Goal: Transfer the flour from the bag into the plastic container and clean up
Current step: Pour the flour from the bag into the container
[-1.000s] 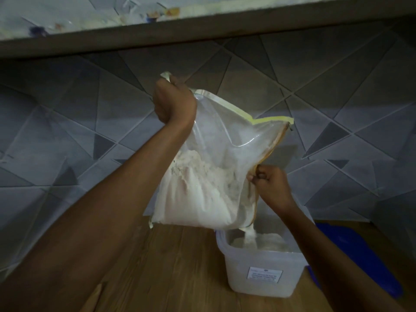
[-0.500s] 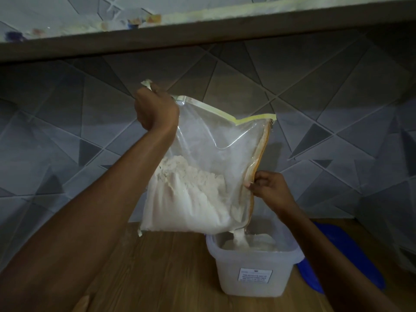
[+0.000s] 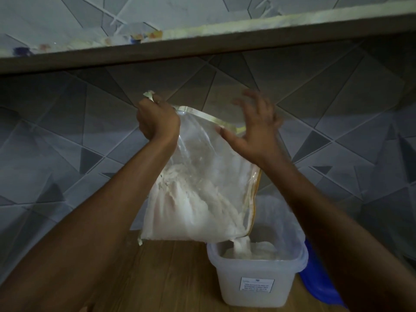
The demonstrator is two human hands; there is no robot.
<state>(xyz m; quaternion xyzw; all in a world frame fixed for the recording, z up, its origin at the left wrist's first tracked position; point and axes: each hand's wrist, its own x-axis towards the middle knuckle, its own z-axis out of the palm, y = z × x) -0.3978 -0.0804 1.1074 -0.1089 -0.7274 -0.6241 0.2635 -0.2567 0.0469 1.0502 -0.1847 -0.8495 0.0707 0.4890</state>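
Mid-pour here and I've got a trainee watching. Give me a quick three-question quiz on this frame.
1. True or false: the left hand grips the top corner of the flour bag.
2. The right hand is: A) pinching the bag's side seam B) spread open near the bag's top C) on the lid.
3. Where is the flour stream landing?

Key: 1 true. 2 B. 3 In the plastic container, which stands on the wooden counter beside the blue lid.

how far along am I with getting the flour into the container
Done: some flour already lies in the plastic container. In hand: the left hand grips the bag, pouring; the right hand is open by it. Left: most flour, fitting the blue lid, cleanup.
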